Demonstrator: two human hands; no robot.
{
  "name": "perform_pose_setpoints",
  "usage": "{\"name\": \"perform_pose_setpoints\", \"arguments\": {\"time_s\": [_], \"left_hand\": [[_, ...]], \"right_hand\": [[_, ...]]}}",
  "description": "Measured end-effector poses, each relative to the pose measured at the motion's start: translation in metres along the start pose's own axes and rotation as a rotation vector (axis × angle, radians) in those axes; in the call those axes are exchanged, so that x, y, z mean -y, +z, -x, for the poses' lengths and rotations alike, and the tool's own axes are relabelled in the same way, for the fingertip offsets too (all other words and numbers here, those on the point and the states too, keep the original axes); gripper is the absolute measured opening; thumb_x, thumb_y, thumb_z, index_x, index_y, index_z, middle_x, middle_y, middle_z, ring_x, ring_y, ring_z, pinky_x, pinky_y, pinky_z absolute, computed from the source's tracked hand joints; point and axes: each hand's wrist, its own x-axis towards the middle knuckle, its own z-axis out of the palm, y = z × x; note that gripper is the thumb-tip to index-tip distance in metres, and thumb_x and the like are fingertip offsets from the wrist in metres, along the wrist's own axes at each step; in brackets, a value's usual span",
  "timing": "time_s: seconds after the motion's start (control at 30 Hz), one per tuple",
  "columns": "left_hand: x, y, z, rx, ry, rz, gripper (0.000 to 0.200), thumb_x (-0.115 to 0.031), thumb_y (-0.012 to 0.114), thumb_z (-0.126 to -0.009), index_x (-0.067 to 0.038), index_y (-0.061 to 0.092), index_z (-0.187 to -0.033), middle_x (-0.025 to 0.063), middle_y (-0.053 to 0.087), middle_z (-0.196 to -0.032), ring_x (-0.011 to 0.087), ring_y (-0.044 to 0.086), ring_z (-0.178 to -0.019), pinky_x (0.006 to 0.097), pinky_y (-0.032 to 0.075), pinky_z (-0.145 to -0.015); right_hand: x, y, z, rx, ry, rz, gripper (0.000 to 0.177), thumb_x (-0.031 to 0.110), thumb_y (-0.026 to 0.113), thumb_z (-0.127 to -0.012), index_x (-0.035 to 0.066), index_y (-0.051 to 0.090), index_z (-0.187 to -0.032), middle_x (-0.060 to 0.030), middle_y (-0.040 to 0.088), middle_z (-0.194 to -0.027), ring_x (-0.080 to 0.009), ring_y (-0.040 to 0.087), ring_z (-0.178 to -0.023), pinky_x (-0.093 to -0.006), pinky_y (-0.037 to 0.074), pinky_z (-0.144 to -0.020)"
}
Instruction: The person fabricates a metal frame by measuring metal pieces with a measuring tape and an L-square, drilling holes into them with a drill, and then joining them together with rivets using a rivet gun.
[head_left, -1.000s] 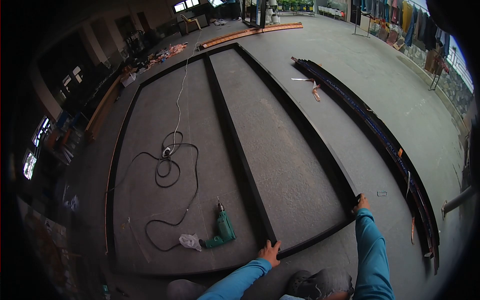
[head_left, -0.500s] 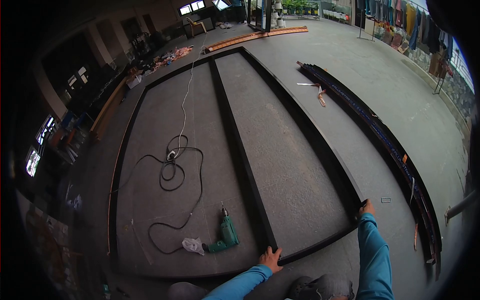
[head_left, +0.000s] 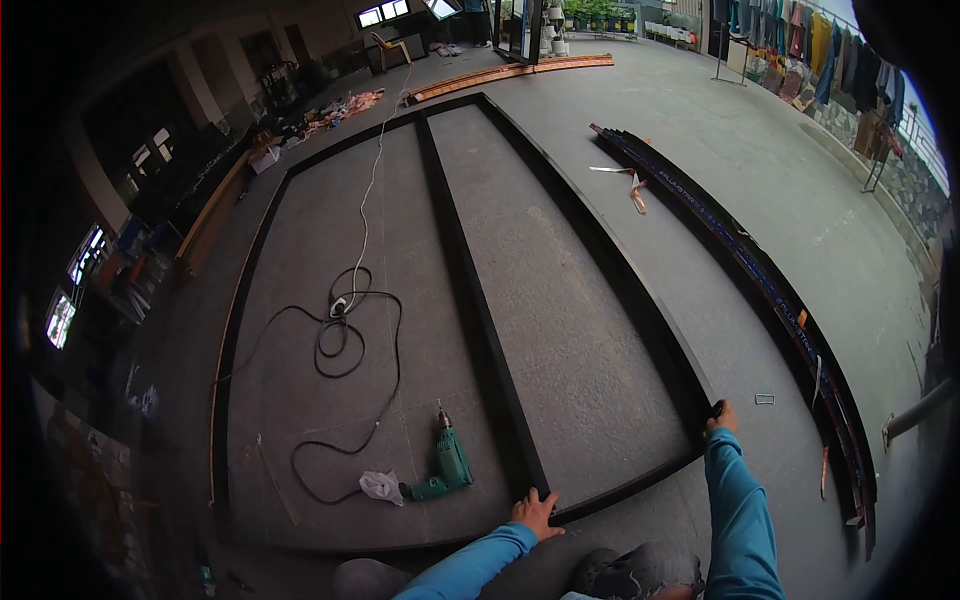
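A large black metal frame (head_left: 466,262) lies on the grey floor, with one long bar running down its inside. My left hand (head_left: 536,513) grips the near end of that inner bar, where it meets the near side. Over the frame's near right corner, my right hand (head_left: 721,416) is closed, its fingers partly hidden by the bar. A green power drill (head_left: 450,465) rests on the floor inside the frame, left of my left hand. Beside its handle sits a crumpled clear plastic bag (head_left: 381,487).
A black cord (head_left: 397,345) loops across the floor inside the frame and joins a white cable (head_left: 370,195). To the right lies a stack of long dark profiles (head_left: 745,255). A small rectangular metal piece (head_left: 765,399) lies near my right hand. Clothes (head_left: 825,55) hang at the back right.
The whole view has shifted slightly to the left. Both hands stay at the same places on the frame, and the drill has not moved on the floor.
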Motion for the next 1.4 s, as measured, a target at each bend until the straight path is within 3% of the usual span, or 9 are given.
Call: {"name": "perform_pose_setpoints", "arguments": {"time_s": [0.23, 0.3, 0.73, 0.83, 1.0, 1.13, 1.4], "left_hand": [[-0.001, -0.007, 0.005, 0.024, -0.025, 0.018, 0.084, -0.05, 0.071, -0.067, -0.02, 0.029, -0.133, 0.029, 0.027, -0.132, 0.0433, 0.039, -0.118, 0.0466, 0.033, -0.097], [0.003, -0.006, 0.004, 0.025, 0.008, 0.01, 0.086, -0.055, 0.069, -0.066, -0.019, 0.029, -0.133, 0.0309, 0.026, -0.131, 0.0471, 0.038, -0.117, 0.0488, 0.033, -0.098], [0.0, -0.007, 0.009, 0.034, -0.004, 0.007, 0.092, -0.053, 0.072, -0.063, -0.02, 0.025, -0.135, 0.0308, 0.024, -0.134, 0.048, 0.038, -0.117, 0.0478, 0.033, -0.099], [-0.005, -0.014, 0.009, 0.079, -0.032, -0.006, 0.095, -0.052, 0.074, -0.062, -0.019, 0.025, -0.136, 0.0298, 0.024, -0.135, 0.0439, 0.037, -0.121, 0.0463, 0.031, -0.1], [-0.003, -0.012, 0.01, 0.052, -0.008, 0.027, 0.096, -0.06, 0.071, -0.06, -0.021, 0.026, -0.136, 0.0304, 0.023, -0.135, 0.0487, 0.037, -0.118, 0.0492, 0.033, -0.099], [-0.004, -0.022, 0.008, 0.119, 0.016, 0.066, 0.093, -0.058, 0.071, -0.062, -0.022, 0.027, -0.135, 0.0293, 0.025, -0.135, 0.0448, 0.037, -0.12, 0.0469, 0.031, -0.1], [0.004, -0.007, 0.006, 0.018, -0.003, 0.025, 0.09, -0.068, 0.063, -0.062, -0.022, 0.033, -0.133, 0.0282, 0.029, -0.133, 0.0452, 0.037, -0.119, 0.0482, 0.03, -0.1]], "right_hand": [[0.006, 0.002, 0.003, -0.018, 0.026, 0.075, 0.046, -0.001, 0.058, -0.069, 0.007, 0.047, -0.113, -0.0176, 0.054, -0.112, -0.0346, 0.054, -0.104, -0.0389, 0.045, -0.089], [0.012, -0.005, 0.01, 0.05, 0.022, 0.263, 0.044, 0.001, 0.06, -0.072, 0.006, 0.046, -0.113, -0.0194, 0.053, -0.113, -0.0353, 0.054, -0.104, -0.0389, 0.046, -0.089], [0.002, -0.005, 0.002, 0.065, -0.017, 0.324, 0.04, 0.008, 0.059, -0.074, 0.009, 0.047, -0.111, -0.0172, 0.057, -0.108, -0.0336, 0.057, -0.099, -0.0403, 0.048, -0.084], [0.004, -0.012, 0.004, 0.084, -0.015, 0.314, 0.039, 0.008, 0.058, -0.073, 0.009, 0.048, -0.111, -0.0166, 0.057, -0.109, -0.0337, 0.057, -0.098, -0.0403, 0.048, -0.083], [-0.004, -0.008, 0.004, 0.052, -0.108, 0.318, 0.041, 0.009, 0.058, -0.073, 0.009, 0.048, -0.112, -0.016, 0.057, -0.108, -0.0328, 0.058, -0.097, -0.0397, 0.048, -0.082], [0.003, -0.014, 0.014, 0.084, -0.152, 0.356, 0.041, 0.01, 0.059, -0.072, 0.008, 0.047, -0.111, -0.0159, 0.057, -0.108, -0.0325, 0.058, -0.097, -0.0394, 0.048, -0.082], [0.005, -0.024, 0.013, 0.197, -0.256, 0.4, 0.037, 0.009, 0.059, -0.072, 0.003, 0.046, -0.106, -0.0204, 0.057, -0.107, -0.0361, 0.056, -0.099, -0.0405, 0.046, -0.085]]}}
